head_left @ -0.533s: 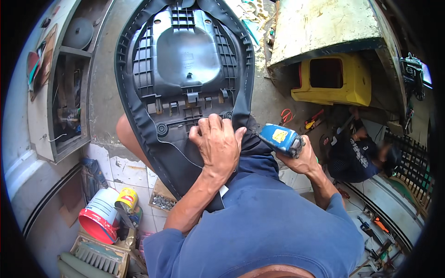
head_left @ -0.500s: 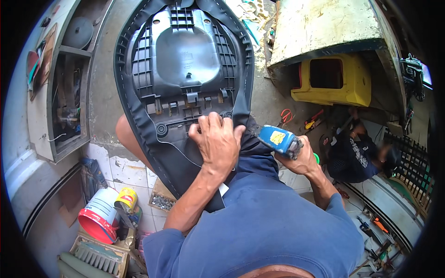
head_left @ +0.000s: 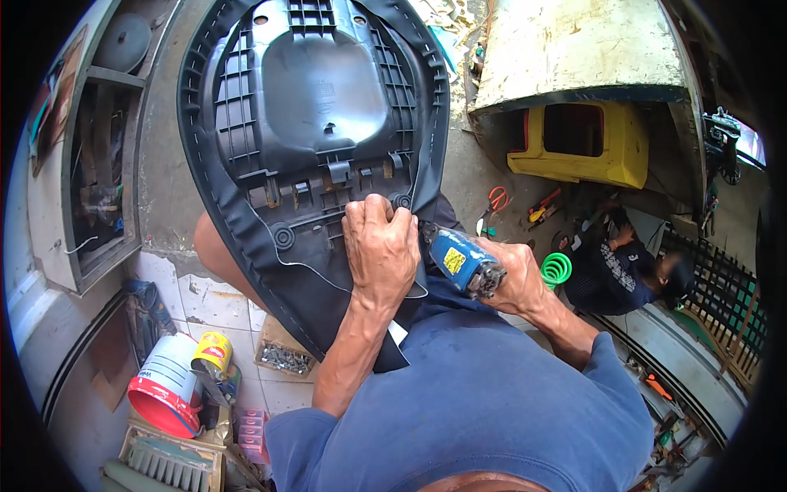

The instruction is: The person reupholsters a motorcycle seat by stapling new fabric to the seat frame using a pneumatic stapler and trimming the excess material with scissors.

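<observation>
A black motorcycle seat lies upside down in front of me, its ribbed plastic base [head_left: 324, 94] facing up. Black cover material [head_left: 197, 123] is folded over the rim, with a row of staples along it. My left hand [head_left: 381, 250] pinches the cover's edge at the seat's right side, fingers curled and knuckles up. In my right hand [head_left: 516, 279] is a blue staple gun [head_left: 461, 261]; its nose meets the cover just right of my left fingers. A thin pale cord [head_left: 316, 266] runs loosely across the narrow end of the seat.
A green coiled hose [head_left: 556, 268] hangs beside my right hand. Red-handled scissors [head_left: 497, 199] and pliers [head_left: 545, 207] lie on the floor. At right, another person [head_left: 627, 262] crouches near a yellow shell [head_left: 578, 156]. A bucket [head_left: 164, 389] and a box of small metal parts [head_left: 283, 358] are at left.
My right hand has brought the staple gun left to the seat's edge. The left hand has shifted slightly, its fingers bunched closer together. More of the green hose shows.
</observation>
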### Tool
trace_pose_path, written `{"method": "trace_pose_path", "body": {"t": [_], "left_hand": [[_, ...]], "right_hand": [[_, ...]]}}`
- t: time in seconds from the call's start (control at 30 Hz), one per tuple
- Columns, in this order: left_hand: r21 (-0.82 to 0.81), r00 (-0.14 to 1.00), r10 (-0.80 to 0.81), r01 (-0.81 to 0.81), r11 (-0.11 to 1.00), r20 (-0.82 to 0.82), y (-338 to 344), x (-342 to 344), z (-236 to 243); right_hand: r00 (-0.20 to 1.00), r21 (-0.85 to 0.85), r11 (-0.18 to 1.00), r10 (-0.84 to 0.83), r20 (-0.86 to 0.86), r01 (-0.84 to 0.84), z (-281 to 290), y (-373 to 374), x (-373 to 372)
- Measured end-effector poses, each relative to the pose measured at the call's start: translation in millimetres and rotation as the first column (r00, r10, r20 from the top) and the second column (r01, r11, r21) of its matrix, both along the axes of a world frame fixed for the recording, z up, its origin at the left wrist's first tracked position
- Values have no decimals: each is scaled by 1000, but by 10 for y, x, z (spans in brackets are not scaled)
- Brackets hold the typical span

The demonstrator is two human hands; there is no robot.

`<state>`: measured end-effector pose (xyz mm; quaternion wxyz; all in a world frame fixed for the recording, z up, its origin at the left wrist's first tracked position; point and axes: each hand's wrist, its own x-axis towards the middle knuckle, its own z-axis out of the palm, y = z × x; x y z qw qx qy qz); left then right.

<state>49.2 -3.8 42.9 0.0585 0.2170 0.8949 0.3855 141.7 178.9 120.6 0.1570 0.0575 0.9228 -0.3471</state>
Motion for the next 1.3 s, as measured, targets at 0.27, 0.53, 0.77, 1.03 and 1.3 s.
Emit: {"method": "trace_pose_path", "body": {"t": [0.27, 0.53, 0.77, 1.03, 1.3], "left_hand": [[32, 999, -27, 25, 999, 47, -37, 36, -107], [43, 999, -31, 30, 999, 30, -69, 4, -125], [56, 1000, -9, 7, 998, 22, -76, 24, -153], [4, 1000, -23, 23, 1000, -15, -26, 74, -221], [28, 1000, -13, 12, 1000, 5, -32, 50, -148]], "right_hand": [[976, 274, 959, 16, 218, -77, 138, -284, -203], [972, 211, 972, 57, 227, -106, 119, -177, -261], [991, 202, 977, 47, 127, -72, 105, -116, -256], [913, 372, 901, 59, 404, -224, 203, -326, -606], [956, 269, 959, 10, 294, -93, 270, -138, -594]]}}
